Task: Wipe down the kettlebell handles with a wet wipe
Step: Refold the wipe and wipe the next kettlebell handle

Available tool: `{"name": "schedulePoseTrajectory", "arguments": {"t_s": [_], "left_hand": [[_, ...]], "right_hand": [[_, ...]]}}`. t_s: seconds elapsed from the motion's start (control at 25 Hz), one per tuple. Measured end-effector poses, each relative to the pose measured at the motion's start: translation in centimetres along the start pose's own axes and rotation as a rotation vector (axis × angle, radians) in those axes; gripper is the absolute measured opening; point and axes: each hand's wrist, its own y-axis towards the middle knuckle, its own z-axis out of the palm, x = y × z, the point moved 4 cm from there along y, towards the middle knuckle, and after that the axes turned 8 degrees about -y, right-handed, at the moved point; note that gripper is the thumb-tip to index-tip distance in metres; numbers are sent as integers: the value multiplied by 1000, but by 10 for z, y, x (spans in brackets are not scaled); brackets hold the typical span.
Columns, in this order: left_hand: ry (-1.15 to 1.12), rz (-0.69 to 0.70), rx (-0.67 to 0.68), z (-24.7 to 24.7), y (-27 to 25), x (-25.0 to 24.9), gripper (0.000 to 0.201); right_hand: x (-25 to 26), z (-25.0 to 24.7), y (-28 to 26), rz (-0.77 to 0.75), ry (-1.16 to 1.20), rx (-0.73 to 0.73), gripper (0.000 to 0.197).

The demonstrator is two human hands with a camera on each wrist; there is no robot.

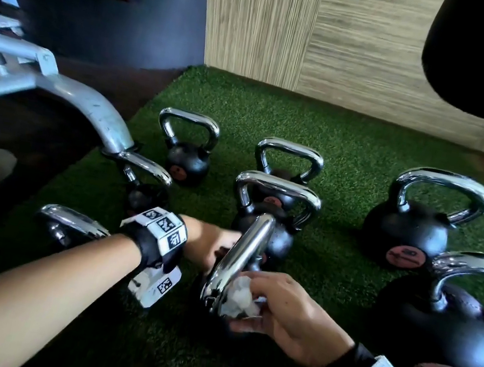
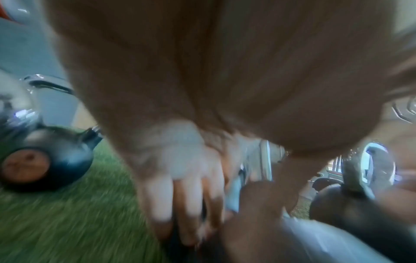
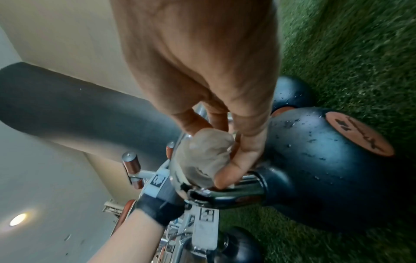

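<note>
Mid-wipe: right hand [image 1: 282, 313] fingers pinch crumpled white wet wipe [image 1: 239, 293] against chrome kettlebell handle [image 1: 240, 260]; left hand [image 1: 210, 247] fingers straight, steadying; next, probably rub along the bar.

**Soft daylight, glare on chrome, blur at the wrists**

The head view is evenly lit and fairly bright, with wide-angle bending at the edges. The chrome kettlebell handle [image 1: 239, 267] near centre carries strong white glare, and the grey machine frame [image 1: 56, 92] at far left is smeared by motion. The artificial turf [image 1: 355, 138] shows only soft shadows under the weights. The left wrist view is heavily blurred throughout, the left hand [image 2: 180, 178] washed pale. The right wrist view is sharper but dim; a round ceiling light [image 3: 18, 219] glows at lower left, and the wet wipe [image 3: 202, 156] looks dull grey.
</note>
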Motion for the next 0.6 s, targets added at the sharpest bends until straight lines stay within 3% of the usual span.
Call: {"name": "schedulePoseTrajectory", "arguments": {"t_s": [0.08, 0.16, 0.24, 0.32, 0.48, 0.6], "left_hand": [[-105, 78, -222, -27, 4, -11, 85], [-104, 214, -287, -39, 7, -28, 88], [-40, 277, -310, -41, 12, -40, 59], [6, 304, -377, -44, 11, -50, 33], [-10, 290, -444, -41, 5, -48, 23], [10, 240, -533, -40, -10, -39, 20]], "right_hand": [[11, 10, -2, 2, 43, 46, 20], [22, 17, -3, -23, -93, 18, 16], [26, 18, -2, -20, -419, -116, 41], [29, 20, 1, -2, -589, -281, 59], [32, 24, -5, -19, -703, -392, 39], [37, 14, -18, -84, -864, -395, 41]]}}
